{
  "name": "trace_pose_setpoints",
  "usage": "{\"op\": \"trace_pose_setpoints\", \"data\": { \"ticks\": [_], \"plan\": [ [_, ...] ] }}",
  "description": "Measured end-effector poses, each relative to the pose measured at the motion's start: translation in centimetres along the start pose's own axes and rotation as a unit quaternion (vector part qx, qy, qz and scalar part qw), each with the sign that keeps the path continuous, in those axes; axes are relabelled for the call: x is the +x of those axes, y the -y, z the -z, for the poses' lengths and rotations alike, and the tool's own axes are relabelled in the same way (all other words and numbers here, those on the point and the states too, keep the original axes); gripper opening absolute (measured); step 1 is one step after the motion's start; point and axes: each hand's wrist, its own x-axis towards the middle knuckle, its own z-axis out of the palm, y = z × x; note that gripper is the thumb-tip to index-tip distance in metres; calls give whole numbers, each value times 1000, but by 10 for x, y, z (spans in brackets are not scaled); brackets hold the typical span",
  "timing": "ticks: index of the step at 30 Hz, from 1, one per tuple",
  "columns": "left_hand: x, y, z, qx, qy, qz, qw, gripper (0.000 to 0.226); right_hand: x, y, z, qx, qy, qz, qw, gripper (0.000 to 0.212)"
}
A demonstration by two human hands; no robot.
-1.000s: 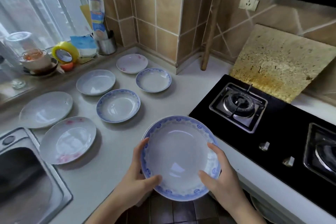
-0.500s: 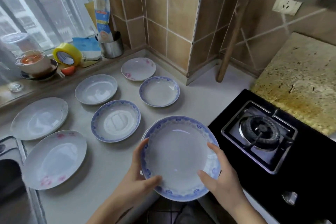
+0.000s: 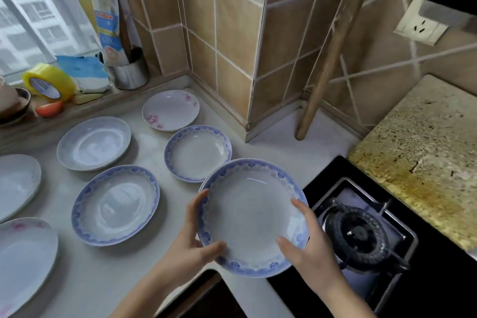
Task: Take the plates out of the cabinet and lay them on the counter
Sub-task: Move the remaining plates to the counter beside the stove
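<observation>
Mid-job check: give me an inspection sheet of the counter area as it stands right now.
Surface: pale counter, bare patch near the wall corner.
Job's things: six plates laid out; a seventh, blue-rimmed plate held above the counter edge.
Clutter: yellow tape roll, metal cup, packets on the sill.
Grippers: left hand and right hand grip the held plate's rim.
Cables: nothing seen.
Surroundings: gas stove, tiled wall, wall socket, window.

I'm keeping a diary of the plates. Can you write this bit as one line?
step: laying plates out | left hand: grips blue-rimmed plate | right hand: grips same plate | plate: above counter, beside stove | six plates already laid
</observation>
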Motion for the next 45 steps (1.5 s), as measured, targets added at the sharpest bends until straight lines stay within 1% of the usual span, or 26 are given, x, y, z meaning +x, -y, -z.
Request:
{"op": "trace_pose_setpoints", "data": {
  "ticks": [4,9,15,24,31,39,45],
  "plan": [
    [33,-2,-4,8,12,3,1000,91,24,-2,9,20,-4,-13,1000,68],
    [72,-1,-4,38,35,17,998,92,51,-17,14,17,-19,-35,999,70],
    [121,10,-6,79,79,41,993,93,79,-29,15,12,-49,-71,996,70],
    [182,35,-7,83,106,67,989,94,124,-48,9,10,-71,-111,991,71],
    [212,41,-9,111,103,85,985,96,149,-64,3,20,-90,-115,989,70],
    [240,40,-15,120,129,80,981,98,164,-81,5,-2,-116,-119,986,75],
    [249,39,-16,143,138,82,977,98,169,-89,2,-12,-128,-102,986,72]
  ]
}}
